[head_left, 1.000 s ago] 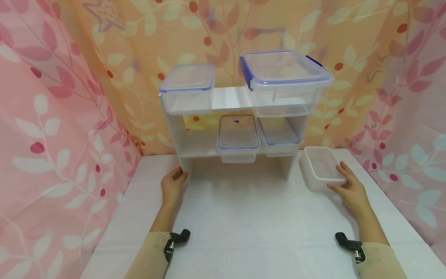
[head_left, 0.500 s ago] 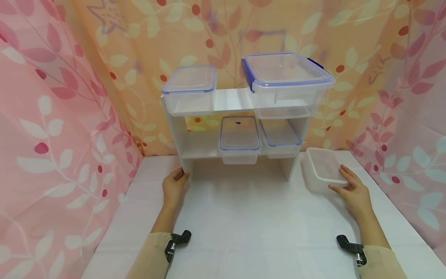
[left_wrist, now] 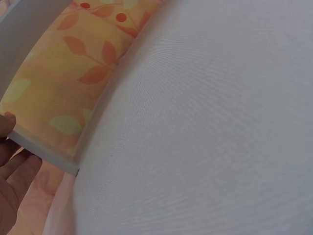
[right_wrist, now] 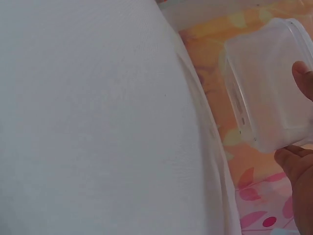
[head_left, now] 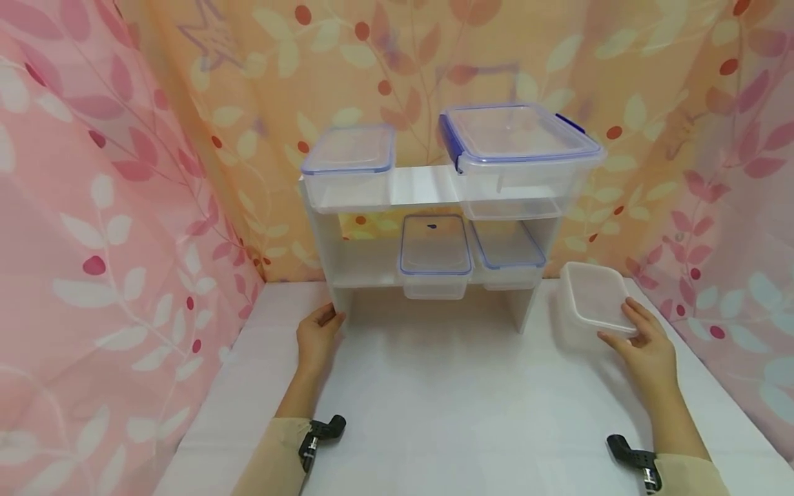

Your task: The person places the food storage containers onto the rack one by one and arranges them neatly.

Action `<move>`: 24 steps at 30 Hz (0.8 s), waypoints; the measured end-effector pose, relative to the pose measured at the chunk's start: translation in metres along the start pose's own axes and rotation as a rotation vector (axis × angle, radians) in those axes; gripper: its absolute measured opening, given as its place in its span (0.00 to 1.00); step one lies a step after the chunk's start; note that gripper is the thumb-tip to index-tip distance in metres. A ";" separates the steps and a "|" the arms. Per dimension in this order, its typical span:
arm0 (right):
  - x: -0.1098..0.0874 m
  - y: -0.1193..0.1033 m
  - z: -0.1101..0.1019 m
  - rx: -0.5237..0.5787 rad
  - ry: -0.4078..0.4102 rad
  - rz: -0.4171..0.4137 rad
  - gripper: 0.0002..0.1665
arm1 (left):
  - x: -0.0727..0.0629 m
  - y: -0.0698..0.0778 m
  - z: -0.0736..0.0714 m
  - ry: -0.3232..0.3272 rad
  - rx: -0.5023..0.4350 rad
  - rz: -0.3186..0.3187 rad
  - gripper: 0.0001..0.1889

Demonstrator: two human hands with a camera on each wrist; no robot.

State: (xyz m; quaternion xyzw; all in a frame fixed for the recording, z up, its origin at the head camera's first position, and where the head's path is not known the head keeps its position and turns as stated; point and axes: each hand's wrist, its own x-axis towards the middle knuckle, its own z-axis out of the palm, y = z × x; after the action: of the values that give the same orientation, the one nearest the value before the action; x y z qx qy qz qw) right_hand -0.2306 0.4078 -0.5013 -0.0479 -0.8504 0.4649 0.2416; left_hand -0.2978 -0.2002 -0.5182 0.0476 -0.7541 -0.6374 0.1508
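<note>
At the left my left hand (head_left: 318, 339) pinches the lower front edge of the white shelf's side panel (head_left: 343, 303); the left wrist view shows thumb and fingers on both sides of that panel (left_wrist: 46, 154). My right hand (head_left: 651, 350) grips a clear plastic food container (head_left: 595, 300) with a whitish lid, right of the shelf. Thumb and fingers span its near right corner. In the right wrist view this container (right_wrist: 266, 88) appears tilted and off the white cloth, the hand (right_wrist: 301, 171) partly cut off by the frame edge.
The white shelf (head_left: 424, 184) bears a blue-rimmed container (head_left: 350, 169) top left and a larger one (head_left: 521, 158) top right. Two blue-rimmed containers, one in the middle (head_left: 435, 258) and another (head_left: 509, 255) on its right, stand on the middle shelf. Patterned curtains surround the white-covered table (head_left: 434, 413).
The head view has shifted slightly. My right hand has raised and tilted the lidded container a little, moving it slightly right. The left hand keeps its hold on the shelf panel.
</note>
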 end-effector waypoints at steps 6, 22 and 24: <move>-0.005 -0.013 -0.013 -0.017 0.016 0.014 0.45 | -0.001 -0.006 0.007 -0.016 -0.060 -0.004 0.21; -0.034 -0.064 -0.054 -0.022 0.023 -0.006 0.46 | 0.003 -0.008 0.025 -0.025 -0.029 0.045 0.20; -0.035 -0.069 -0.056 0.002 0.026 -0.012 0.46 | 0.003 -0.008 0.025 -0.027 -0.025 0.047 0.20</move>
State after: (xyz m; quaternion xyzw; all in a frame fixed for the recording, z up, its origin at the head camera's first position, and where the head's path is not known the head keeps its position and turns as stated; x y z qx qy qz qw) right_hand -0.1644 0.4009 -0.4325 -0.0487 -0.8471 0.4636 0.2553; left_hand -0.3086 -0.1792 -0.5294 0.0194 -0.7490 -0.6436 0.1562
